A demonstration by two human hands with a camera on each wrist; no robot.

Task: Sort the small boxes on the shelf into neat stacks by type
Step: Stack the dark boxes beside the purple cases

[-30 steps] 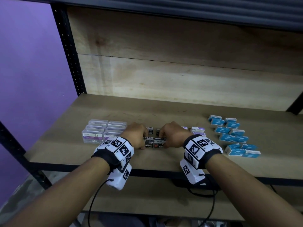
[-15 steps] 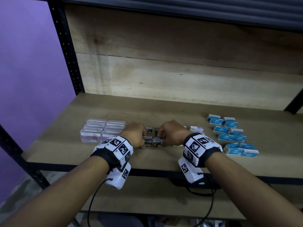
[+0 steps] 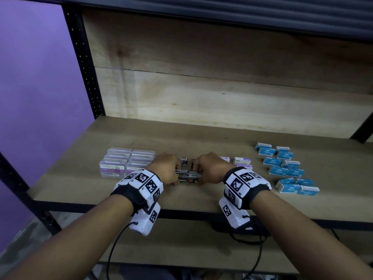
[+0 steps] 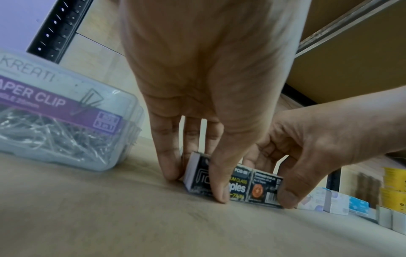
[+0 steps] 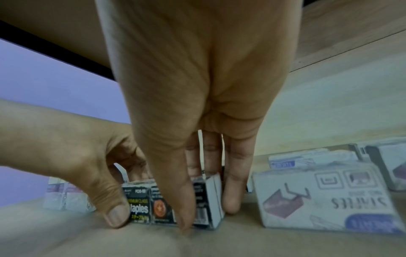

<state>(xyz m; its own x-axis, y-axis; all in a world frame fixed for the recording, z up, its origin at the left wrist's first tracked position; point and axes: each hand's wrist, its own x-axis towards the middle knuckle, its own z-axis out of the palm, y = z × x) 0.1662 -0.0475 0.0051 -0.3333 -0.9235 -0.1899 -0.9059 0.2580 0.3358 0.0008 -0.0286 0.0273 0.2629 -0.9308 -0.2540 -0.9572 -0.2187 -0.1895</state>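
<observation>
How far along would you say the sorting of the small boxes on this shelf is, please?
Done, apparently: the clear paper-clip boxes sit grouped at the left. In hand: the left hand and right hand pinch the black staple boxes together from both ends. Left: the blue boxes lie scattered unstacked, and the white-purple boxes wait.

Probably a stationery stockroom: bare metal-framed shelf [image 3: 201, 138], staple boxes [image 3: 286, 168], paper-clip boxes [image 3: 121, 164], purple wall [image 3: 36, 87].
</observation>
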